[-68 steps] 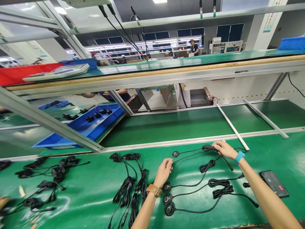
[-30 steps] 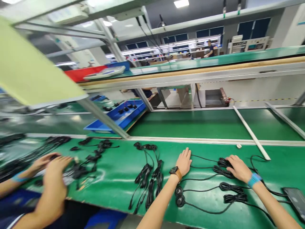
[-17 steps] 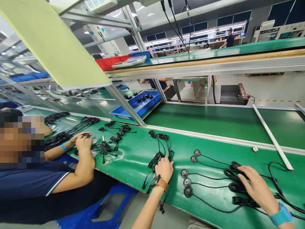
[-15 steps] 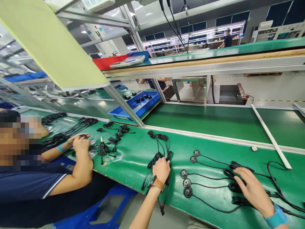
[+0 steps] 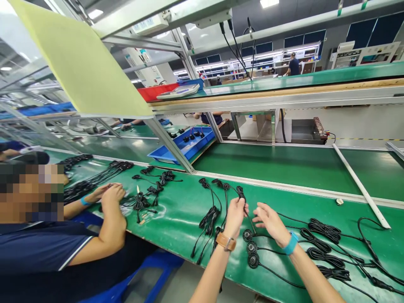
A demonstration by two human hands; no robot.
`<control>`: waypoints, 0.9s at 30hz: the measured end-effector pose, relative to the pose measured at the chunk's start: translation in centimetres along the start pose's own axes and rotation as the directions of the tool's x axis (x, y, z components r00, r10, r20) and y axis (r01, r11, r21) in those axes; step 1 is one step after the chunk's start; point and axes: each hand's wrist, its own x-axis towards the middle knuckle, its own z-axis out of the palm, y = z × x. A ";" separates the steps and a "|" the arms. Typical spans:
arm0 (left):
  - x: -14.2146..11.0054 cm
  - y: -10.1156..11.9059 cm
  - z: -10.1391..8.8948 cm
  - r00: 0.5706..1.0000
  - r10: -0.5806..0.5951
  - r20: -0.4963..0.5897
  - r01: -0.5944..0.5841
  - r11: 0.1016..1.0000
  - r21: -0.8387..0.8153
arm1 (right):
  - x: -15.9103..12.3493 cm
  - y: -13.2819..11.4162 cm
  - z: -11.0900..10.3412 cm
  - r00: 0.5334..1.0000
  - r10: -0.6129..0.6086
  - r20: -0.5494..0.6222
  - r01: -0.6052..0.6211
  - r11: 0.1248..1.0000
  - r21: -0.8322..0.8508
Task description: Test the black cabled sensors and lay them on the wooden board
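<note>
My left hand (image 5: 235,216) is closed, fingers pinched on a black cable (image 5: 240,192), part of which shows just beyond the fingertips. My right hand (image 5: 272,224) hovers close by on the right, its fingers apart and slightly bent, with nothing visible in them. Below and between my hands lie round black connector discs (image 5: 253,260) with thin leads running right. These leads join coiled black cables (image 5: 325,227) on the green table (image 5: 176,227). To the left of my left hand rest other bundled cables (image 5: 209,219); my forearm partly covers some.
At the left a co-worker (image 5: 104,206) handles small parts near more cable bundles (image 5: 141,202). A blue tray (image 5: 183,145) with black parts stands behind a metal post. A white bar (image 5: 361,185) crosses the right side. A yellow sheet (image 5: 85,71) hangs at upper left.
My right hand has left the coiled cables and moved left, close to my left hand. My left hand has shifted right and away from the cable bundle beside it. The view has tilted slightly.
</note>
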 end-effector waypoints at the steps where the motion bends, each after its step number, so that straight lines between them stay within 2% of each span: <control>1: -0.8 -0.4 1.0 1.000 0.018 0.002 -0.018 0.999 0.035 | 0.9 -0.1 0.7 0.999 0.038 0.010 -0.039 0.997 0.061; 3: -2.2 -1.2 2.3 0.996 0.078 0.050 -0.084 0.987 0.136 | 2.2 -0.2 1.3 0.999 0.046 0.012 -0.047 0.991 0.122; 4: -2.9 -1.6 2.6 0.987 0.115 0.109 -0.133 0.974 0.185 | 2.6 -0.2 1.3 0.999 0.035 0.001 -0.034 0.990 0.134; 6: -3.6 -2.1 2.4 0.951 0.177 0.252 -0.242 0.935 0.259 | 3.0 -0.2 0.6 0.998 0.045 -0.039 -0.040 0.991 0.126; 8: -3.3 -2.6 1.3 0.925 0.223 0.306 -0.326 0.882 0.342 | 2.9 -0.6 -0.6 0.990 0.122 -0.074 -0.115 0.990 0.087; 9: -2.6 -2.9 0.5 0.926 0.256 0.278 -0.353 0.847 0.398 | 2.7 -1.0 -1.4 0.983 0.166 -0.082 -0.161 0.985 0.062; 11: -0.4 -3.7 -1.2 0.924 0.352 0.149 -0.374 0.755 0.539 | 2.3 -2.1 -2.9 0.972 0.221 -0.084 -0.220 0.975 0.017; 13: 2.6 -4.7 -2.6 0.896 0.442 0.048 -0.355 0.645 0.677 | 1.9 -3.5 -4.2 0.967 0.243 -0.076 -0.244 0.970 -0.001; 14: 4.3 -5.3 -3.1 0.889 0.456 0.034 -0.333 0.596 0.731 | 1.7 -4.2 -4.7 0.967 0.247 -0.069 -0.248 0.969 -0.005; 16: 7.4 -6.4 -3.5 0.904 0.425 0.049 -0.292 0.529 0.797 | 1.6 -5.5 -5.5 0.967 0.246 -0.064 -0.247 0.969 -0.016; 18: 9.9 -7.3 -3.4 0.925 0.372 0.074 -0.270 0.509 0.817 | 1.6 -6.3 -6.0 0.967 0.246 -0.062 -0.249 0.968 -0.041; 21: 12.3 -7.9 -3.1 0.940 0.332 0.083 -0.257 0.523 0.813 | 1.8 -6.5 -6.5 0.966 0.248 -0.067 -0.254 0.963 -0.092; 24: 13.3 -7.8 -3.6 0.942 0.329 0.066 -0.245 0.541 0.805 | 2.1 -6.1 -7.0 0.974 0.218 -0.066 -0.226 0.961 -0.157; 27: 13.5 -6.9 -4.7 0.931 0.363 0.048 -0.255 0.548 0.796 | 2.2 -6.0 -7.9 0.986 0.135 -0.098 -0.159 0.938 -0.307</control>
